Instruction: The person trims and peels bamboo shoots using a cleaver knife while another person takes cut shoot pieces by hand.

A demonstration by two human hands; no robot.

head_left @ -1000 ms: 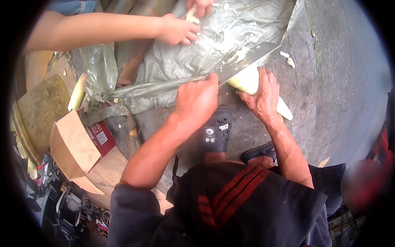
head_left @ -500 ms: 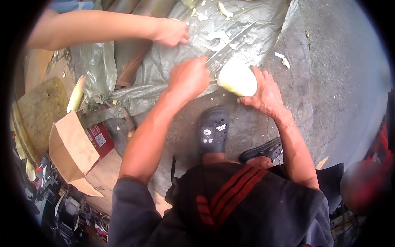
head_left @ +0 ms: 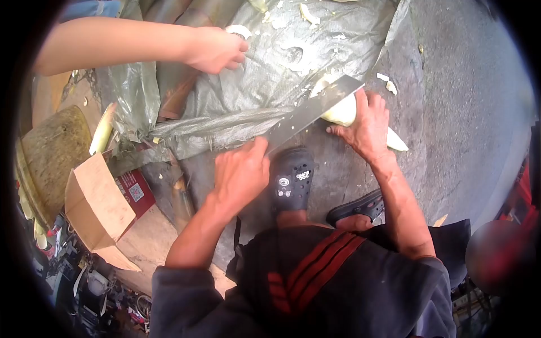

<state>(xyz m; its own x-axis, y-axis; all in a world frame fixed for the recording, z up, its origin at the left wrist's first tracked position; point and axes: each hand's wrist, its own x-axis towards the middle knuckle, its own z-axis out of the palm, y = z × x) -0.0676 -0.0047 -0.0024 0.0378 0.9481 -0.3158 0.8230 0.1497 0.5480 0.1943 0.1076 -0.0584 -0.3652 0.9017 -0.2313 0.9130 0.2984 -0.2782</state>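
My left hand (head_left: 242, 172) is wrapped round the handle of a wide-bladed knife (head_left: 304, 119), whose blade slants up to the right. The blade's far end lies over a pale peeled bamboo shoot (head_left: 342, 114). My right hand (head_left: 367, 124) grips the shoot from its right side, and its pointed end shows below that hand. Beyond the blade, white cut pieces (head_left: 309, 15) lie on a grey-green plastic sheet (head_left: 253, 79).
A co-worker's hand (head_left: 217, 49) reaches in from the upper left beside a pale ring-shaped slice (head_left: 239, 31). An open cardboard box (head_left: 101, 197) stands at the left, near another shoot (head_left: 102, 129). My shoes (head_left: 292, 177) are on the concrete below the knife.
My left hand has drawn the knife down and back towards me, and its blade now shows flat. The shoot's pointed end has swung into view again. The co-worker's hand has shifted left.
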